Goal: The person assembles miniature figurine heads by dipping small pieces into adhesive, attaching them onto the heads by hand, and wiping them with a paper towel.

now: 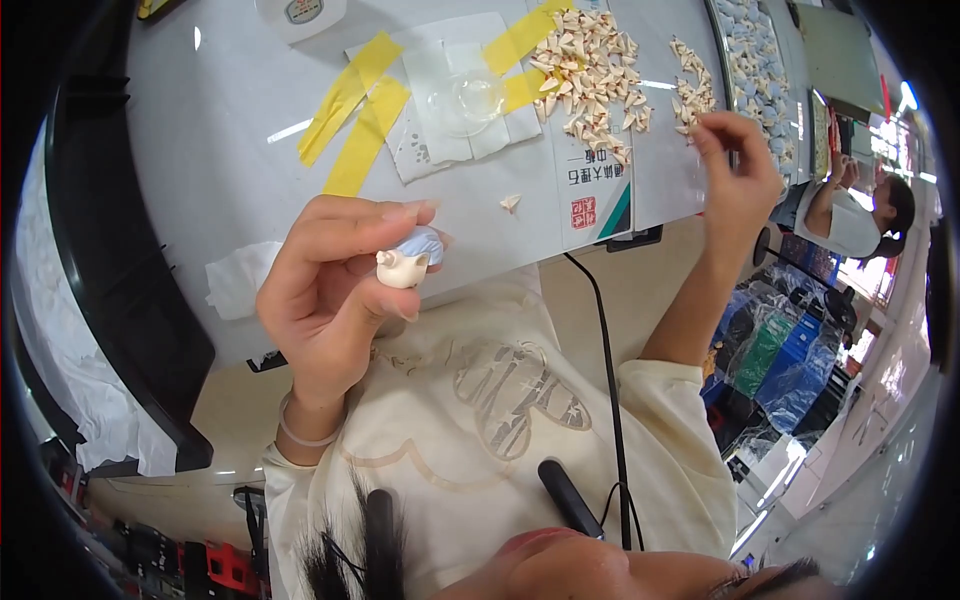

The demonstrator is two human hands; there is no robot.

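— Holding what, that left hand?
— A small cream figurine with a blue top, pinched above the white tabletop.
— And the right hand?
— Fingers pinched by the pile of little cream pieces; what's inside, I can't tell.

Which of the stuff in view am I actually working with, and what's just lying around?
In hand: small figure pinched in left hand; right hand at the cream pieces.
Lying about: yellow tape, clear dish, white tissue, black cable.
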